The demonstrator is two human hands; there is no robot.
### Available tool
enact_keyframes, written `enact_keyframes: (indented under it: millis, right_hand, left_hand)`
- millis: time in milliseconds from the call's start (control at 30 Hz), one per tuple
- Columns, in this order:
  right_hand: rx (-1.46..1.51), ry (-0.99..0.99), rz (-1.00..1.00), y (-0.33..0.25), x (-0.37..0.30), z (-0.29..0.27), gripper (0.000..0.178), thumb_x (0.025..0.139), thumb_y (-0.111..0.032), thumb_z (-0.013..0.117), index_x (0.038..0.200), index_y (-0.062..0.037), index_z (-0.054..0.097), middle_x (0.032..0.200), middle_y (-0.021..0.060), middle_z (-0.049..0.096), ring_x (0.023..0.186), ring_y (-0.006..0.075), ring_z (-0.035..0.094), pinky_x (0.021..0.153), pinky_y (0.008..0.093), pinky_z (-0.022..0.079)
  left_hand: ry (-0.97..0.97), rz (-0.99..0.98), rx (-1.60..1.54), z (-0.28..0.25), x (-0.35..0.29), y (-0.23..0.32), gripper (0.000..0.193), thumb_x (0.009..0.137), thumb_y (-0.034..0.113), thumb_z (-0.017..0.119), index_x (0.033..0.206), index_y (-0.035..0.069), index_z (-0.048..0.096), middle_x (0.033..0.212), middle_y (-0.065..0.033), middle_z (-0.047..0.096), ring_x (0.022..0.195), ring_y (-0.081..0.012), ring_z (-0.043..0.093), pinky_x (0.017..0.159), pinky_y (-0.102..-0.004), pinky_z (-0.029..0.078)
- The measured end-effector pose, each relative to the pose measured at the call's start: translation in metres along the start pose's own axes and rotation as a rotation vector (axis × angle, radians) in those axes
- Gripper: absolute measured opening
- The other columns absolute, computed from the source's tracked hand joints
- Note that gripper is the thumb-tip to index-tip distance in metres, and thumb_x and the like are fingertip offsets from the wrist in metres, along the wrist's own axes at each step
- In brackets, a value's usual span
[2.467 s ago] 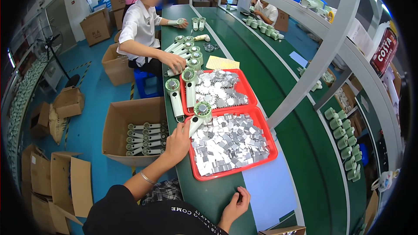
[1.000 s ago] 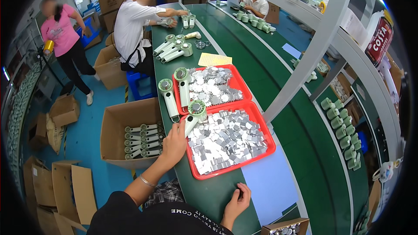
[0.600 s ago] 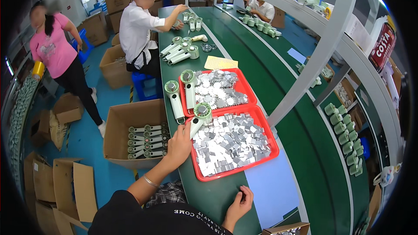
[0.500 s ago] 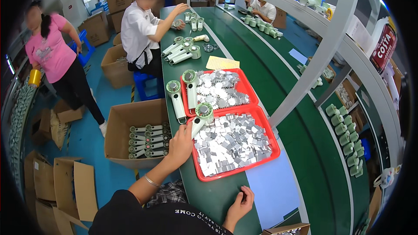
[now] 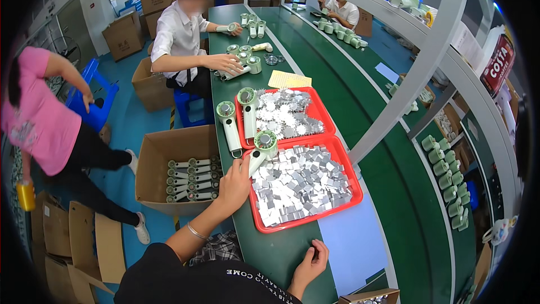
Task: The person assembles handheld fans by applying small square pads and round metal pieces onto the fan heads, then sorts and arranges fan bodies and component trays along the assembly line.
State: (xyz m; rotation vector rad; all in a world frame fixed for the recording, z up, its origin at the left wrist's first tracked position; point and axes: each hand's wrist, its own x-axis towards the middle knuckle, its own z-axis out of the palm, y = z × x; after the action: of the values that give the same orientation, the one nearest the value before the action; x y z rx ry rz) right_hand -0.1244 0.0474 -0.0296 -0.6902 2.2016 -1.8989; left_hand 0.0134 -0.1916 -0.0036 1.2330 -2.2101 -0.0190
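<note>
My left hand [image 5: 234, 184] is closed around the lower handle of a pale green handheld fan [image 5: 264, 142]. The fan's round head lies over the upper left corner of a red tray [image 5: 356, 196] full of small silver square pieces [image 5: 301, 186]. Two more handheld fans lie just beyond: one fan [image 5: 228, 126] on the table, another fan [image 5: 248, 114] across the left edge of a second red tray [image 5: 329, 124] with silver toothed pieces [image 5: 287, 112]. On the table's near side rests my right hand [image 5: 313, 267], its fingers curled in; a dark spot shows between them, too small to name.
Left of the table stands a cardboard box [image 5: 143, 183] of stacked fans. A co-worker in white [image 5: 183, 39] sits at the far left table edge; a person in pink [image 5: 50, 112] walks at left. A grey post [image 5: 402, 73] rises at right. A blue sheet [image 5: 354, 253] lies near.
The co-worker in white has lowered one hand onto the fans on the table. The person in pink has come nearer along the left. My hands stay in place.
</note>
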Motion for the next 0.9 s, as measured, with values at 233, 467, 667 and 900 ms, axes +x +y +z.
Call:
enact_keyframes:
  millis: [233, 467, 667, 900]
  right_hand:
    - [0.019, -0.002, 0.008, -0.0020, -0.0014, 0.0013, 0.017, 0.083, 0.004, 0.055, 0.097, 0.0041, 0.065, 0.107, 0.0141, 0.063, 0.100, 0.0262, 0.060, 0.089, 0.0342, 0.047]
    - [0.022, -0.003, -0.011, 0.0015, -0.0012, 0.0003, 0.016, 0.085, 0.004, 0.055, 0.098, 0.0044, 0.065, 0.109, 0.0140, 0.062, 0.100, 0.0253, 0.060, 0.088, 0.0336, 0.047]
    - [0.026, -0.009, -0.001, -0.0020, -0.0005, -0.0007, 0.016, 0.086, 0.003, 0.056, 0.098, 0.0041, 0.065, 0.109, 0.0139, 0.062, 0.100, 0.0253, 0.060, 0.088, 0.0332, 0.047]
    - [0.024, -0.006, -0.006, -0.0011, -0.0005, -0.0006, 0.017, 0.084, 0.004, 0.055, 0.098, 0.0041, 0.065, 0.108, 0.0142, 0.062, 0.100, 0.0258, 0.060, 0.089, 0.0338, 0.047]
  left_hand:
    - [0.003, 0.004, -0.014, 0.0000, -0.0002, -0.0018, 0.053, 0.078, 0.000, 0.061, 0.129, -0.001, 0.046, 0.104, -0.0162, 0.054, 0.086, -0.0341, 0.064, 0.062, -0.0423, 0.056]
    - [0.006, 0.010, 0.007, 0.0003, -0.0006, -0.0013, 0.054, 0.078, 0.000, 0.061, 0.130, -0.001, 0.046, 0.103, -0.0157, 0.053, 0.086, -0.0331, 0.064, 0.060, -0.0409, 0.057]
    - [0.020, 0.022, 0.005, 0.0026, -0.0009, -0.0018, 0.055, 0.078, 0.000, 0.061, 0.130, -0.001, 0.046, 0.103, -0.0156, 0.053, 0.086, -0.0329, 0.064, 0.059, -0.0406, 0.056]
    - [0.022, 0.027, 0.023, 0.0025, -0.0013, -0.0021, 0.055, 0.077, 0.000, 0.061, 0.131, -0.001, 0.046, 0.104, -0.0154, 0.053, 0.085, -0.0322, 0.064, 0.059, -0.0396, 0.056]
